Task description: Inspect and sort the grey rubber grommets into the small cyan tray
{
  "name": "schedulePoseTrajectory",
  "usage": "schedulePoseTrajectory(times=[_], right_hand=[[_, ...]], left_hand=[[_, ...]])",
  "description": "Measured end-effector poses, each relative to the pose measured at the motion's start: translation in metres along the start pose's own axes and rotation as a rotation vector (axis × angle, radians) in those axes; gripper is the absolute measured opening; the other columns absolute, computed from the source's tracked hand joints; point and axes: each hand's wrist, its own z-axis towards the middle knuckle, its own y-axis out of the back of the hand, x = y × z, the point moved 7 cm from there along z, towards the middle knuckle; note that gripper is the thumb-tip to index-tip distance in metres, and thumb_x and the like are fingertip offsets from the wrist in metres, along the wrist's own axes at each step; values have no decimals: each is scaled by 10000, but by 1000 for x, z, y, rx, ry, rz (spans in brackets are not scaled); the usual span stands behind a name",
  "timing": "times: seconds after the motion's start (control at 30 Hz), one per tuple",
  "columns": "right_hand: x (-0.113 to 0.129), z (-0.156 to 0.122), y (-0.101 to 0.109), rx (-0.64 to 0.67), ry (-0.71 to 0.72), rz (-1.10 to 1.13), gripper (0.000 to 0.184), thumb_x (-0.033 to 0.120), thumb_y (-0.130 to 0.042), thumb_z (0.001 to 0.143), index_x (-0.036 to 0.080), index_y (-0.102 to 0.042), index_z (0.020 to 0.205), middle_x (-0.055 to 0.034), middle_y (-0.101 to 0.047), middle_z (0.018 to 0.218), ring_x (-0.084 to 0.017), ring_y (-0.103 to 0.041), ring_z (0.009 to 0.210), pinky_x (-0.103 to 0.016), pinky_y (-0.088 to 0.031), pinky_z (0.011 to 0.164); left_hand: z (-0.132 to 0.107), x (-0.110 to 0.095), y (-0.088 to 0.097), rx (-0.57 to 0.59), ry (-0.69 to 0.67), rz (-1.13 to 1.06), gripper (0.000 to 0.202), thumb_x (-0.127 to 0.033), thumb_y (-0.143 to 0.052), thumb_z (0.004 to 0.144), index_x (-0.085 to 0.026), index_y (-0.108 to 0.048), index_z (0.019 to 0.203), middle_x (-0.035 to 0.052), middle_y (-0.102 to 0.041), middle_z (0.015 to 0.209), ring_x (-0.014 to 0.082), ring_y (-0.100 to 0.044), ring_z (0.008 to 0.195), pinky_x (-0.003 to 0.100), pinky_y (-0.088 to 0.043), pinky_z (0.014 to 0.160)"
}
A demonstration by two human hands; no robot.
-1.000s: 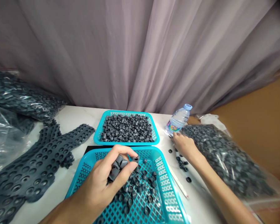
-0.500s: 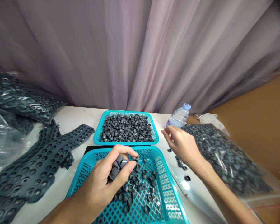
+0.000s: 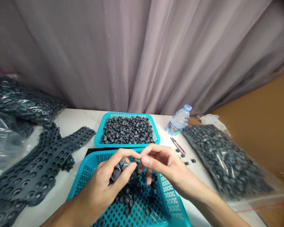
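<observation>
Above the near teal basket point(image 3: 178, 201), my left hand point(image 3: 104, 176) is closed around several small dark-grey rubber caps point(image 3: 119, 168). One more grey cap point(image 3: 137, 161) sits at its thumb and index fingertips. My right hand point(image 3: 165, 162) meets that cap from the other side, thumb and forefinger pinched together at its edge. How firmly the right fingers grip it is partly hidden. Loose dark caps point(image 3: 130, 201) lie on the basket's mesh floor below. Behind stands a second teal basket point(image 3: 98, 138), filled with similar small grey pieces point(image 3: 126, 129).
On the left lie perforated dark rubber sheets point(image 3: 38, 167) and a plastic bag of dark pieces point(image 3: 26, 97). To the right are a water bottle point(image 3: 178, 121), thread snips point(image 3: 178, 146), a few stray bits point(image 3: 193, 160) and another filled bag point(image 3: 224, 157). A grey curtain point(image 3: 123, 56) hangs behind.
My right hand has moved left and down from beside the bottle to my left fingertips, meeting the cap there. The snips are now uncovered. My left hand has stayed nearly still.
</observation>
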Motion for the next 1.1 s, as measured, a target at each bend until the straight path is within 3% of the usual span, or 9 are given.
schedulePoseTrajectory(times=[0.17,0.3,0.8,1.1], right_hand=[[-8,0,-1,-5,-11,48,217,340,-753,979,139,-716,905,-24,-681,796,-101,-640,628,-193,-567,559],[-11,-1,-1,-13,-22,90,234,350,-759,971,134,-719,892,-23,-666,778,-99,-622,622,-185,-565,547],[-14,-2,-5,-50,-71,62,360,478,-782,934,137,-703,850,-11,-646,727,-102,-590,594,-189,-521,528],[-11,-2,-2,-98,-34,-24,416,525,-695,990,141,-680,831,-6,-639,678,-93,-577,557,-185,-508,528]], left_hand=[[-1,-7,-1,-6,45,-26,184,-370,-516,1083,-311,-644,1201,-47,-684,852,111,-669,777,184,-546,759],[-3,-8,0,4,46,48,191,-355,-530,1080,-320,-588,1259,-69,-652,821,96,-629,687,179,-509,657],[-4,-20,0,-27,-252,316,222,-219,-510,1089,-303,-549,1290,-19,-800,1055,129,-787,842,193,-612,800],[-5,-22,3,-23,-269,366,206,-194,-501,1092,-284,-554,1269,-11,-796,1084,139,-786,912,203,-613,835]])
